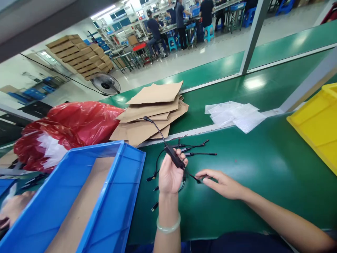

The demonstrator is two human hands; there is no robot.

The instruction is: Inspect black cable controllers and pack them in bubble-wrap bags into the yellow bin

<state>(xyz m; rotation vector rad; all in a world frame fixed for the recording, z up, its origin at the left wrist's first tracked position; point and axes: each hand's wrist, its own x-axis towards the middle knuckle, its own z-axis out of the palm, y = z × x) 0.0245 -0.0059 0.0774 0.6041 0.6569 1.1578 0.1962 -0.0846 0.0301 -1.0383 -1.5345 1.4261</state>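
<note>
My left hand (pixel 170 172) is raised over the green table (pixel 263 165), fingers closed round the black block of a multi-lead cable (pixel 174 156). One lead rises from the block toward the cardboard. Other black leads (pixel 200 149) lie spread on the table behind my hand. My right hand (pixel 221 182) lies low on the table to the right, its fingertips pinching a lead end (pixel 197 180) of the same cable. A pale bangle sits on my left wrist.
A blue bin (pixel 116 196) with a cardboard liner stands at the left. Behind it lie a red plastic bag (pixel 71 126) and stacked cardboard sheets (pixel 152 109). Clear small bags (pixel 234 114) lie at the back. A yellow bin (pixel 318 119) is at the right. People work far behind.
</note>
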